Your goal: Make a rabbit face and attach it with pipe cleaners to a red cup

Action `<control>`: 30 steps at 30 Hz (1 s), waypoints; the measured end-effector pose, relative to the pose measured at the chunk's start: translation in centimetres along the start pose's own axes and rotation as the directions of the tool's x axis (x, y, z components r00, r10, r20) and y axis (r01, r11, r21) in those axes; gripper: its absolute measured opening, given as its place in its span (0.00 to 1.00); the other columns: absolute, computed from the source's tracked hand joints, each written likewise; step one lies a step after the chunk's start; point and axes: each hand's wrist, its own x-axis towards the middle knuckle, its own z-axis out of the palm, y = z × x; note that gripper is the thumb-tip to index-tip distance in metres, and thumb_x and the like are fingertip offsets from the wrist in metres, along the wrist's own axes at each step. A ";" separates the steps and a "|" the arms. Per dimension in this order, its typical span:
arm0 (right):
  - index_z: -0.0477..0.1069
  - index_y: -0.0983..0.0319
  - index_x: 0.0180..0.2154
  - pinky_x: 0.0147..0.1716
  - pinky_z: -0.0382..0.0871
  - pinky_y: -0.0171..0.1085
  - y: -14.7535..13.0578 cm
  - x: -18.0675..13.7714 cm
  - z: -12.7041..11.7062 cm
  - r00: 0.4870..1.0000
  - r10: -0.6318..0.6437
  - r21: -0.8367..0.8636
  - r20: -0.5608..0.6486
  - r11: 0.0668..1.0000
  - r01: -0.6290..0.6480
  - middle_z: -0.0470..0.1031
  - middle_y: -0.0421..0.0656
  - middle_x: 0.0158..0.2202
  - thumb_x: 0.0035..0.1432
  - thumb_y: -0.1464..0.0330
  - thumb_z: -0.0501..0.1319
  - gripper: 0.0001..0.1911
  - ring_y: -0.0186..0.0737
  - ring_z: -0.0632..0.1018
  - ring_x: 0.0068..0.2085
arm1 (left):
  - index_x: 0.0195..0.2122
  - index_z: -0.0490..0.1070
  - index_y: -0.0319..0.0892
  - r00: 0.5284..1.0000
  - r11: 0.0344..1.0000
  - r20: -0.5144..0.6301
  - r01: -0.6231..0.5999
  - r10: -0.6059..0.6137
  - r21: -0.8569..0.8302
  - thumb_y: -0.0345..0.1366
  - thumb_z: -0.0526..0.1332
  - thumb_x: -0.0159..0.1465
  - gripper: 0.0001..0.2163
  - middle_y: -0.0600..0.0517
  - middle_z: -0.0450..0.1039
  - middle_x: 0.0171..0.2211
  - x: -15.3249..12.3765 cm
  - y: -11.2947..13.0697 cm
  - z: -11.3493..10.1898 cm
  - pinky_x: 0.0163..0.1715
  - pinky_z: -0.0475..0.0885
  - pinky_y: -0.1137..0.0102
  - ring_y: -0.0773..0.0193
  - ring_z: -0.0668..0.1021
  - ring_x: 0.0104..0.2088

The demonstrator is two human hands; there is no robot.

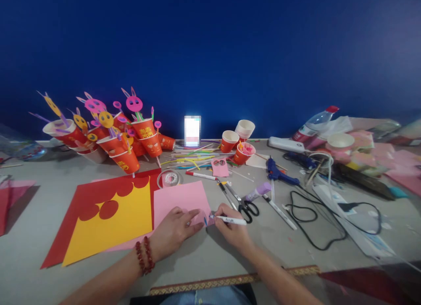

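Observation:
My right hand [232, 226] is closed around a white marker pen [230, 220], its tip touching the near right corner of a pink paper sheet [179, 199]. My left hand [176, 228] lies on the same sheet with fingers stretched out, pressing the paper down just left of the pen tip. A red bead bracelet [144, 256] circles my left wrist. The pink sheet overlaps a yellow sheet [112, 230] that rests on red paper [98, 195] with round cut-outs.
Scissors [241, 204], a purple glue stick [258, 191], a blue glue gun [279, 174] and black cables [315, 217] lie to the right. Orange paper cups with paper figures [115, 138] stand at back left. A tape roll [170, 178], straws and more cups [238, 147] sit behind.

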 end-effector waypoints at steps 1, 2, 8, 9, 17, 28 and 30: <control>0.65 0.59 0.25 0.24 0.55 0.33 0.0 0.0 0.0 1.000 -0.001 -0.001 0.001 1.000 0.001 0.63 0.34 0.20 0.54 0.72 0.57 0.06 0.33 0.64 0.22 | 0.59 0.65 0.50 1.000 1.000 0.005 0.000 0.000 -0.001 0.31 0.52 0.70 0.17 0.44 0.67 0.62 0.0 0.0 -0.1 0.46 0.66 0.60 0.55 0.77 0.45; 0.64 0.59 0.25 0.24 0.55 0.33 -0.1 0.0 0.0 1.000 -0.002 -0.003 0.000 1.000 0.002 0.63 0.34 0.20 0.53 0.73 0.57 0.06 0.33 0.64 0.22 | 0.59 0.65 0.50 1.000 1.000 0.008 0.000 0.000 -0.002 0.31 0.52 0.70 0.17 0.43 0.67 0.61 0.0 0.0 -0.1 0.46 0.66 0.60 0.55 0.77 0.45; 0.64 0.59 0.24 0.23 0.54 0.33 -0.2 0.0 0.0 1.000 -0.007 -0.010 -0.006 1.000 0.007 0.64 0.35 0.20 0.51 0.74 0.56 0.06 0.33 0.64 0.22 | 0.59 0.65 0.50 1.000 1.000 0.009 -0.008 0.008 -0.009 0.31 0.52 0.70 0.17 0.43 0.66 0.62 0.0 0.0 -0.1 0.45 0.66 0.60 0.55 0.77 0.45; 0.64 0.59 0.24 0.23 0.54 0.33 -0.2 0.0 0.0 1.000 -0.006 -0.011 -0.005 1.000 0.006 0.64 0.35 0.20 0.51 0.74 0.56 0.06 0.33 0.64 0.22 | 0.58 0.65 0.50 1.000 1.000 0.007 -0.008 0.008 -0.008 0.31 0.51 0.70 0.17 0.43 0.67 0.61 0.0 0.0 -0.1 0.45 0.66 0.60 0.55 0.77 0.45; 0.63 0.59 0.22 0.23 0.54 0.33 -0.2 -0.1 -0.1 1.000 0.001 -0.006 0.013 1.000 -0.001 0.64 0.35 0.19 0.50 0.73 0.55 0.06 0.34 0.65 0.21 | 0.58 0.66 0.50 1.000 1.000 -0.026 -0.004 0.004 -0.021 0.31 0.50 0.71 0.17 0.43 0.67 0.61 0.0 0.0 0.1 0.45 0.66 0.60 0.55 0.78 0.44; 0.61 0.59 0.21 0.23 0.54 0.34 -0.2 0.0 -0.2 1.000 -0.006 0.017 0.028 1.000 0.006 0.63 0.36 0.19 0.49 0.73 0.55 0.07 0.34 0.64 0.22 | 0.58 0.65 0.50 1.000 1.000 -0.027 -0.014 0.014 -0.011 0.33 0.48 0.73 0.16 0.43 0.67 0.61 0.1 -0.1 0.1 0.44 0.65 0.60 0.56 0.77 0.45; 0.61 0.59 0.21 0.23 0.54 0.34 -0.1 -0.1 -0.1 1.000 -0.008 0.023 0.026 1.000 0.008 0.63 0.36 0.19 0.49 0.72 0.55 0.07 0.34 0.64 0.22 | 0.59 0.65 0.50 1.000 1.000 -0.022 -0.014 0.014 -0.011 0.32 0.49 0.72 0.16 0.43 0.67 0.61 0.0 -0.1 0.1 0.45 0.65 0.61 0.56 0.77 0.45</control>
